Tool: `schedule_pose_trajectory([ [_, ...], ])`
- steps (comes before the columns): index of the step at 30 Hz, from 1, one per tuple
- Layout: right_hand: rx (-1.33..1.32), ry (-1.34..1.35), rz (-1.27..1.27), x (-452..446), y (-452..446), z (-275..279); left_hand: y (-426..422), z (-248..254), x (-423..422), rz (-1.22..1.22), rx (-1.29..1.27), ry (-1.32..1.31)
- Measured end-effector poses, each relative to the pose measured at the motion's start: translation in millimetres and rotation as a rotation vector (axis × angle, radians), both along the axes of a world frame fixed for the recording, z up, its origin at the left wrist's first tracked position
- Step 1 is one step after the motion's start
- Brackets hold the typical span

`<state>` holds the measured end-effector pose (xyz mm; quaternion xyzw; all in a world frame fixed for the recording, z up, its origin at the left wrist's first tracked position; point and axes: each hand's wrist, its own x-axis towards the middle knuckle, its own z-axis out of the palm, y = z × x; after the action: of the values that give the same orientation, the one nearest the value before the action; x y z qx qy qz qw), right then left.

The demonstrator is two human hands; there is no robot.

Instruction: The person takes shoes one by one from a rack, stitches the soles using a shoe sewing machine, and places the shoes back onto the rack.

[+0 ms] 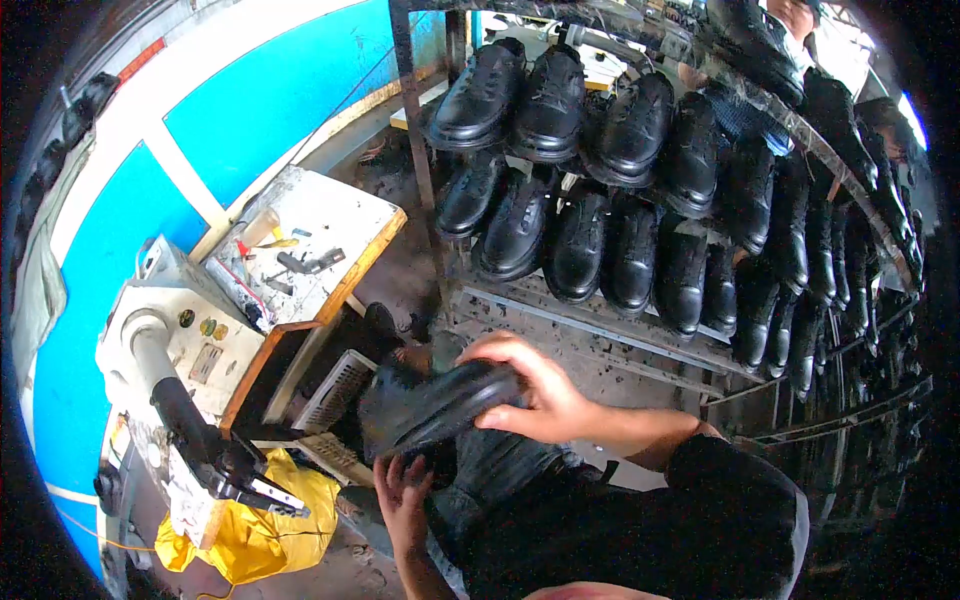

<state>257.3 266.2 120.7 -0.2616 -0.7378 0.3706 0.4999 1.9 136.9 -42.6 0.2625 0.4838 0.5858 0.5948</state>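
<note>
Black shoe [425, 408] held up in the right hand [535, 390]

I see it tilted over the person's lap, thumb and fingers gripping one end. The left hand [402, 500], fingers spread, is just below; contact, I can't tell. Left stands a white machine [205, 350], beyond it a littered desk [345, 215]; far right, a shoe rack [412, 120].

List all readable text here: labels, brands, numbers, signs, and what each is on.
None I can read for certain.
Round stickers on the white machine: too small and blurred to read.
Small plate on the same machine: any marking too small to read.
Held shoe: no lettering I can make out.
Yellow sack: no print I can make out.
</note>
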Motion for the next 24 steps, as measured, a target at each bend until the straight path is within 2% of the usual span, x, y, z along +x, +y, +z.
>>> schedule_pose_trajectory([
  [1, -0.273, 0.117, 0.098, -5.4, -2.3, -10.4, 1.5, -3.7, -3.5, 0.101, -0.044, -0.191],
  [2, -0.539, 0.241, 0.198, -10.0, -3.7, -20.3, -0.9, -3.3, -6.6, 0.090, -0.046, -0.176],
  [3, -0.655, 0.327, 0.247, -12.9, -1.9, -34.7, -0.4, 2.5, -7.6, -0.015, 0.028, 0.484],
  [6, -0.751, 0.365, 0.266, -14.3, 8.1, -87.6, 3.5, 11.9, 0.1, 0.211, 0.094, 0.466],
  [7, -0.828, 0.396, 0.245, -14.3, 8.4, -102.2, -7.3, -13.0, -14.8, 0.141, 0.086, 0.768],
  [10, -0.846, 0.386, 0.245, -6.7, 4.1, -116.4, -31.4, -77.9, -71.4, 0.032, -0.031, 0.513],
  [13, -0.825, 0.462, 0.280, 2.9, -2.3, -131.9, -32.9, -52.3, -59.5, 0.159, 0.041, 0.375],
  [14, -0.820, 0.461, 0.287, 7.6, -5.7, -133.7, -25.5, -16.3, -37.8, 0.159, 0.123, 0.036],
  [16, -0.798, 0.487, 0.302, 18.6, -11.0, -132.1, -20.1, 4.6, -22.9, 0.162, 0.208, -0.305],
  [20, -0.842, 0.410, 0.299, 31.6, -13.5, -142.3, -28.1, -16.4, -34.0, 0.244, 0.101, 0.399],
  [21, -0.862, 0.361, 0.244, 36.5, -16.9, -126.8, -34.2, -15.4, -32.1, 0.241, 0.048, 0.536],
  [22, -1.026, 0.183, 0.172, 41.7, -15.2, -128.1, -29.0, 3.8, -19.2, 0.264, 0.072, 0.409],
  [23, -0.943, 0.135, 0.096, 40.3, -15.6, -138.8, -25.3, 21.3, -6.9, 0.289, 0.096, 0.279],
  [24, -0.988, 0.108, 0.051, 40.1, -13.8, -137.8, -21.2, 40.3, 6.7, 0.315, 0.118, 0.151],
])
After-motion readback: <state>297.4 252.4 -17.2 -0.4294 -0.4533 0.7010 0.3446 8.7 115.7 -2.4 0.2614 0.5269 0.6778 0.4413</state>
